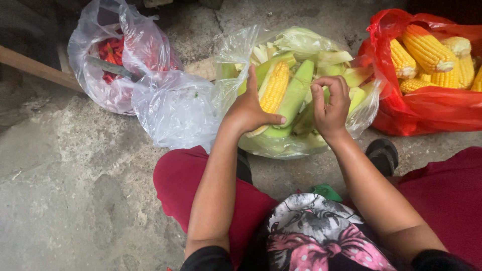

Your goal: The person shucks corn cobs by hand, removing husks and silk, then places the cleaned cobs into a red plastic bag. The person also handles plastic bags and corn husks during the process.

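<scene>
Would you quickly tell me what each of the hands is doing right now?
Left hand: closed, gripping the partly husked corn cob.
Right hand: fingers curled on its green husk.

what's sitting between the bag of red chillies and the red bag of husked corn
In the head view, a clear bag of green husks lies between the chilli bag and red bag; both hands hold a half-husked cob over it.

Clear plastic bag of husks at centre; red plastic bag of corn right; two clear bags left.
</scene>
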